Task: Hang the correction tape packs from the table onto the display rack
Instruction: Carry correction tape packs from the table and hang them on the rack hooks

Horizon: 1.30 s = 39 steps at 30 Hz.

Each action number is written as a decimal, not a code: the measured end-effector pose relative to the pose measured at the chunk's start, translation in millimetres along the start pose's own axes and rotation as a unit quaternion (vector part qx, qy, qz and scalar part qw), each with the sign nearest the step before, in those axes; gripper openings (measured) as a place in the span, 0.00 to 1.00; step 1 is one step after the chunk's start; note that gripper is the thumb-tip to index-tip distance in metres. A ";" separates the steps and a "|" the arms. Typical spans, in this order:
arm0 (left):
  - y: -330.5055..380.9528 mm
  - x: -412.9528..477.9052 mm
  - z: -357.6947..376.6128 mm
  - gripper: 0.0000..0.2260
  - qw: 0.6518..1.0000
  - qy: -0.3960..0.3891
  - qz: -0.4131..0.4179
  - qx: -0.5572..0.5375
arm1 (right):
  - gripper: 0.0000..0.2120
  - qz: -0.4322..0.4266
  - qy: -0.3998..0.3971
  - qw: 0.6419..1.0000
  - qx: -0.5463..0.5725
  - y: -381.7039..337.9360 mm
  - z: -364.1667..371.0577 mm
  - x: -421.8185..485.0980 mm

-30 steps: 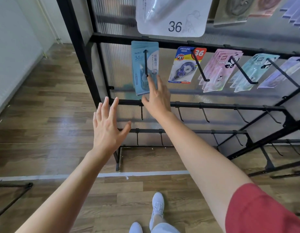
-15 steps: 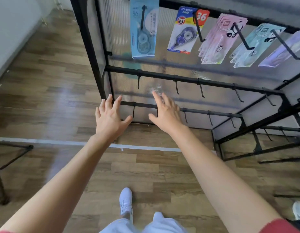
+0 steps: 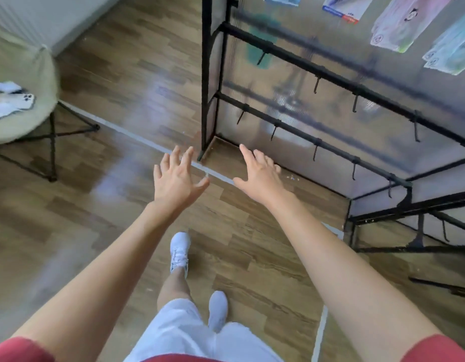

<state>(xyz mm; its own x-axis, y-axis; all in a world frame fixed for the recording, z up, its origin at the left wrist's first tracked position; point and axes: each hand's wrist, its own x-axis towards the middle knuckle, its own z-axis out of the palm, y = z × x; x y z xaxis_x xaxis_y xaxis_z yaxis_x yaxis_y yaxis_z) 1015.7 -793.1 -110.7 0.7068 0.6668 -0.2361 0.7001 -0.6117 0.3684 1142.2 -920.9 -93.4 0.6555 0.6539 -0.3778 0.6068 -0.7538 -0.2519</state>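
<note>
My left hand (image 3: pixel 177 180) and right hand (image 3: pixel 261 176): fingers spread, holding nothing, free for fetching. Blurred white items (image 3: pixel 9 100), perhaps correction tape packs, lie near the pale round table's (image 3: pixel 22 126) right edge.

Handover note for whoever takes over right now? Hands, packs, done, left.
Hands: left hand open and empty; right hand open and empty, held out beside it near the foot of the display rack.
Things: several packs hang on the rack's top row, only partly in frame. The table at far left carries blurred white items; cannot tell if they are packs.
Done: some packs hung.
Left: the two lower rows of hooks are bare; fetch any packs from the table and hang them.
</note>
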 end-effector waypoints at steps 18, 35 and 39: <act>-285.4 -297.8 -75.0 0.34 0.920 0.145 -0.360 -0.058 | 0.36 -0.355 -0.096 0.918 -0.149 -319.1 122.9 -156.1; -552.7 -476.5 -165.8 0.33 0.825 0.252 -0.494 -0.106 | 0.34 -0.513 -0.109 0.843 -0.115 -633.3 243.1 -289.4; -607.7 -471.7 -193.7 0.32 0.812 0.264 -0.508 -0.109 | 0.34 -0.533 -0.110 0.831 -0.116 -702.2 257.6 -275.0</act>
<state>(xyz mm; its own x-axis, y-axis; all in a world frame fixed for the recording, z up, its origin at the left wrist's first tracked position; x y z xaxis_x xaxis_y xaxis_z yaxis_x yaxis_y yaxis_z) 237.2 -653.5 -49.0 -0.4082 0.9050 -0.1197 0.8196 0.4211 0.3884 420.1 -587.9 -42.1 -0.3935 0.8950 -0.2100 0.8763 0.2961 -0.3800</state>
